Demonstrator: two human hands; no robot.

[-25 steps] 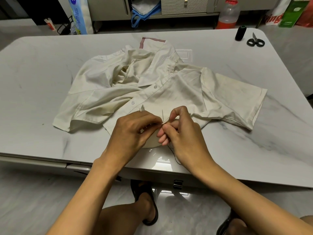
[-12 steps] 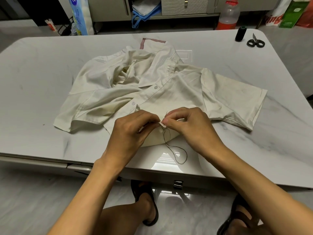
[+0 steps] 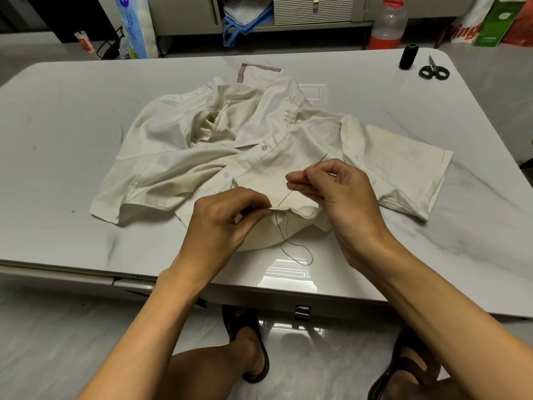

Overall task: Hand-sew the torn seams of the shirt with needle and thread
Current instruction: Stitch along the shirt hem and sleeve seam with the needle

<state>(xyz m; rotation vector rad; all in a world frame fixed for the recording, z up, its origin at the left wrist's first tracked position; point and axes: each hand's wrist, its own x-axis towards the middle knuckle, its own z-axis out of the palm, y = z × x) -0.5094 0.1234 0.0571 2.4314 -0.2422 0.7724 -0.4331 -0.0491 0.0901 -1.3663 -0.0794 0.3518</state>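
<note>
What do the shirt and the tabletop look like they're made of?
Shirt: thin woven cloth, probably cotton, matte cream; it creases and folds softly. Table: polished marble-look slab, glossy, with grey veins and bright reflections; real stone or imitation, I cannot tell.

Table [image 3: 86, 145] had a glossy white marble-look top with grey veining and rounded far corners. A rectangular light reflection [image 3: 288, 274] showed near its front edge. Floor [image 3: 52, 350] was pale polished tile, also veined. A grey cabinet [image 3: 314, 13] ran along the back, with a blue bag [image 3: 245, 18] in an open bay. Beyond the table's far edge stood a clear plastic bottle [image 3: 388, 27] with a red cap, a tissue pack [image 3: 134, 30] and a green carton [image 3: 500, 23].
</note>
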